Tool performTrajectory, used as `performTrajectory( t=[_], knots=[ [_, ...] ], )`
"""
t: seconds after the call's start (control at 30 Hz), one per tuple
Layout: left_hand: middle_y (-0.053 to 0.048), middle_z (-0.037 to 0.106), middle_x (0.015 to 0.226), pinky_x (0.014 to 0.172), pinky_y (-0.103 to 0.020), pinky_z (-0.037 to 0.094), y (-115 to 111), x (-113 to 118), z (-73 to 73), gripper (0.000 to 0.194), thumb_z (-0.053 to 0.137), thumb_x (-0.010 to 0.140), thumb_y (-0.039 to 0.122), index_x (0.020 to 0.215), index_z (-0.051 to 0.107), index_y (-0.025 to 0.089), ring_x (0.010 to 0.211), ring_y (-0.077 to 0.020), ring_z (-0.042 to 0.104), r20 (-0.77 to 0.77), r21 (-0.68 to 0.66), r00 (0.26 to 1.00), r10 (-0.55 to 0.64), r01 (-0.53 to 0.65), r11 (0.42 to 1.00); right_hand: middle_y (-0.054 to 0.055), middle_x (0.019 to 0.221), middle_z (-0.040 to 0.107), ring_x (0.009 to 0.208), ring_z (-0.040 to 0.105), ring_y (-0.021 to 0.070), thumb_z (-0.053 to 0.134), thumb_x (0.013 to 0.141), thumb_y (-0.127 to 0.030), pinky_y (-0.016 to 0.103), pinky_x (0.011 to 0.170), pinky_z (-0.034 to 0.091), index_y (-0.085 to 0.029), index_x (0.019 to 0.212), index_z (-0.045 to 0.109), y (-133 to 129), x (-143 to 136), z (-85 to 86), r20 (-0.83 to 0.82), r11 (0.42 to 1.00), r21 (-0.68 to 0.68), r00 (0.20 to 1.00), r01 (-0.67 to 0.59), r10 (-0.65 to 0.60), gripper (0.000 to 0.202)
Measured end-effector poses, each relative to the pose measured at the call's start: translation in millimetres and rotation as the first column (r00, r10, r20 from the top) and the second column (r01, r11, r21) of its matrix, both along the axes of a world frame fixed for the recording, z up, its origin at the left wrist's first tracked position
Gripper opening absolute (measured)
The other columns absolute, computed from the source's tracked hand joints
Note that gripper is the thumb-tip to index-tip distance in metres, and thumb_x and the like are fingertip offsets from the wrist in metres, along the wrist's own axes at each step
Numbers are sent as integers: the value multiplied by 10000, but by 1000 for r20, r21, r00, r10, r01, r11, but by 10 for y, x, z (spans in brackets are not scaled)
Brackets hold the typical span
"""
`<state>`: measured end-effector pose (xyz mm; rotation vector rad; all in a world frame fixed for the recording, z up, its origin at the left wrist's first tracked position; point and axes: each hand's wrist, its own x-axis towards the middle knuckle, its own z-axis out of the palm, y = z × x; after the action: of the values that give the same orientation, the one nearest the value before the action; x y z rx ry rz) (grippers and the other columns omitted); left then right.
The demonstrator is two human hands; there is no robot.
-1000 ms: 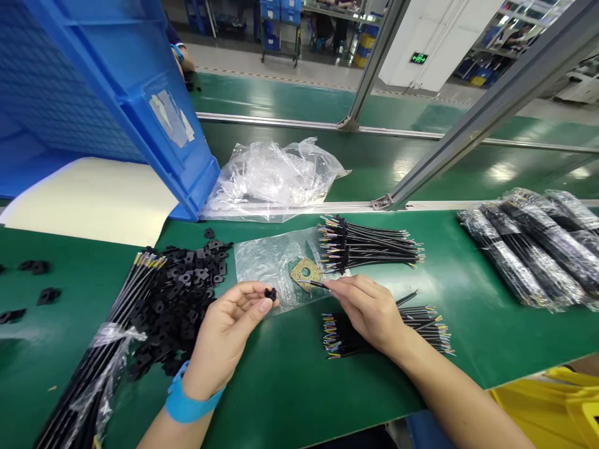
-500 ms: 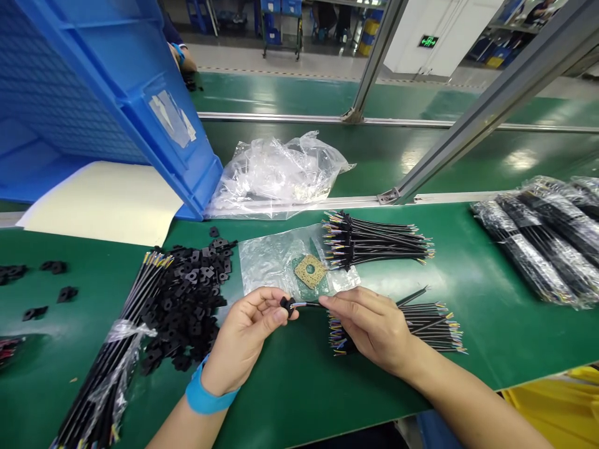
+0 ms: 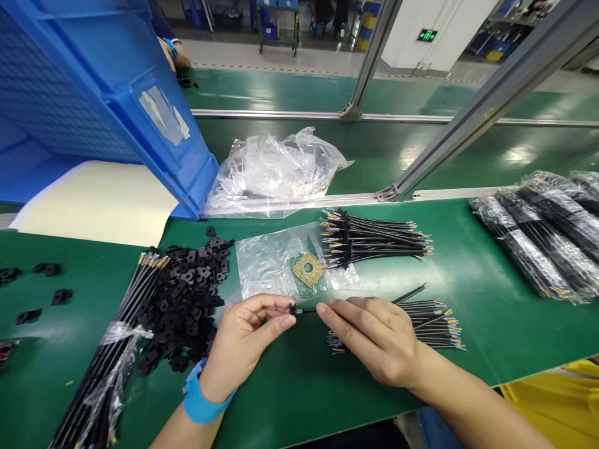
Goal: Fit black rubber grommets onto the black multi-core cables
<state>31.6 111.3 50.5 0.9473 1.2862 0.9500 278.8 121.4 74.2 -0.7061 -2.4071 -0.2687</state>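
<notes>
My left hand [image 3: 248,337], with a blue band at the wrist, pinches a small black rubber piece [image 3: 292,308]. My right hand [image 3: 374,330] grips a black cable [image 3: 307,310], whose end meets the rubber piece. Behind my hands a tan square sponge [image 3: 309,269] with a central hole lies on a clear plastic bag [image 3: 262,259]. A bundle of cables with black pieces on them [image 3: 379,237] is at the back. More cables [image 3: 435,324] lie beside and partly under my right hand. Left of my left hand is a heap of black rubber pieces [image 3: 187,299].
A wrapped cable bundle [image 3: 110,355] lies at the left, near a tilted blue crate [image 3: 182,168] and cream paper [image 3: 93,202]. Crumpled plastic [image 3: 281,168] and a metal frame post [image 3: 468,112] stand behind. Wrapped bundles [image 3: 528,243] lie right. A person's arm [image 3: 180,56] shows across the bench.
The cable and the black rubber piece have come closer together, and the coloured wires between them are now mostly hidden. The view has shifted slightly.
</notes>
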Motion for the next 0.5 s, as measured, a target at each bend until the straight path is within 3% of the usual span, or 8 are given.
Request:
performTrajectory(
  t=[0.1, 0.23, 0.37, 0.5],
  knots=[
    [-60, 790, 760, 665, -273, 637, -4, 23, 10, 245, 901, 712, 383, 877, 841, 213, 723, -200, 745, -31, 11, 998, -58, 58, 998, 73, 978, 799, 812, 717, 177, 565, 1001, -109, 284, 632, 580, -151, 1223, 740, -7, -31, 20, 14, 999, 42, 999, -33, 33, 286],
    [-54, 789, 737, 635, -278, 639, -21, 49, 13, 210, 885, 729, 367, 873, 842, 220, 695, -206, 752, -21, 32, 996, -82, 82, 996, 90, 942, 797, 803, 712, 190, 553, 998, -105, 290, 622, 585, -100, 1147, 746, -8, -40, 2, -43, 998, 21, 997, -60, 61, 244],
    [-45, 800, 762, 621, -292, 640, -56, 52, 22, 121, 884, 748, 319, 840, 850, 248, 661, -203, 748, -152, 245, 987, -54, 91, 965, 92, 902, 775, 763, 688, 189, 554, 1003, -108, 305, 639, 591, -99, 1209, 704, -13, -58, -26, -130, 991, -116, 990, -69, 54, 255],
    [-28, 831, 819, 683, -285, 657, -73, 56, 37, 106, 874, 782, 246, 872, 854, 298, 732, -207, 783, -269, 490, 963, -11, 147, 860, 55, 827, 738, 676, 653, 151, 653, 985, -120, 276, 628, 577, -122, 1119, 700, -8, -97, -29, -208, 965, -249, 978, -84, 31, 142]
  ],
)
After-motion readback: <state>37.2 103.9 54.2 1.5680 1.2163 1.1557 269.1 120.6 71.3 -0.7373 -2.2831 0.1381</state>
